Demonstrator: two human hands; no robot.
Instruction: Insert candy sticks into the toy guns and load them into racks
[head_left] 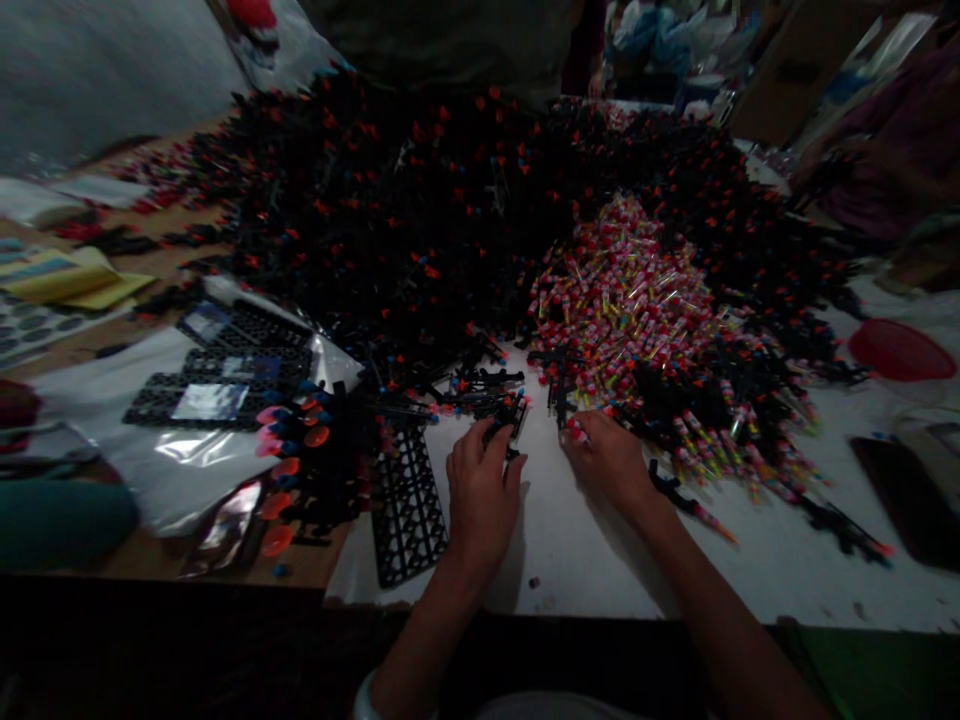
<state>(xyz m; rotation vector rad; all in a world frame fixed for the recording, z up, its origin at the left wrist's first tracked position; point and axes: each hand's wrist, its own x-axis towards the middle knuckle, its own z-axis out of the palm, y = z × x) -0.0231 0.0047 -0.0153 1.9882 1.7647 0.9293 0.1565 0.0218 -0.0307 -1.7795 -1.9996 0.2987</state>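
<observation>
My left hand (480,480) is curled over the white tabletop, its fingers and thumb around a small black toy gun (517,408) that sticks out past the fingertips. My right hand (611,460) is closed in a pinch on a small tube with a red-and-pink end (577,430); the rest of the tube is hidden by the fingers. Just beyond it lies another black toy gun (559,385). A heap of small pink, red and yellow tubes (630,290) rises ahead of my right hand. To the left of my left hand lies a black plastic grid tray (409,510).
A large pile of black toy guns with orange tips (390,200) spans the back. Toy guns with orange suction cups (315,470) stand at left, near plastic bags (142,450). At right are a red basket (900,350) and a dark phone-like slab (907,500). Another person (892,150) is at right.
</observation>
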